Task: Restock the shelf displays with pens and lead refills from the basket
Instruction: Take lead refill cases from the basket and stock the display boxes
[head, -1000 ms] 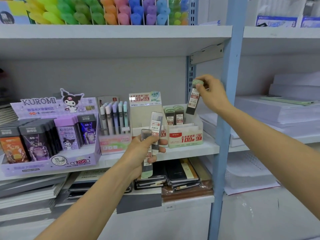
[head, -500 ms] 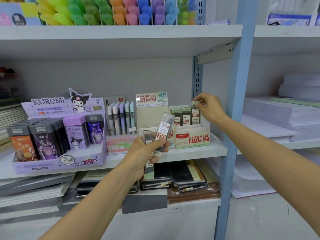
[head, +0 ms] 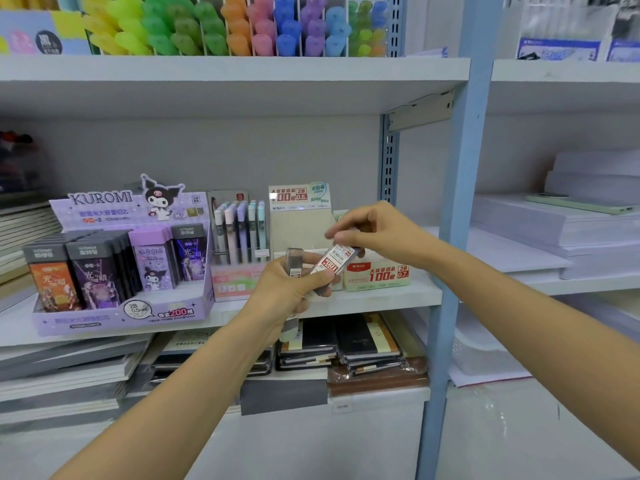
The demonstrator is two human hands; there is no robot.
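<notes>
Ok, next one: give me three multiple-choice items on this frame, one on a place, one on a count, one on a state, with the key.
1. Where does the purple Kuromi display box stand?
A. On the middle shelf, left of the pen display
B. On the top shelf
C. On the floor

2. How many refill cases does the left hand hold?
A. One
B. Two
C. Four

3. What is the right hand doing?
A. Hanging open at the side
B. Pinching the top end of the red-labelled case
C. Lying flat on the shelf

Key: 1 A, the box sits beside the pens on that shelf. 2 B, one grey and one red-labelled stick up from its grip. 3 B, its thumb and fingers close on that case's upper end.
</notes>
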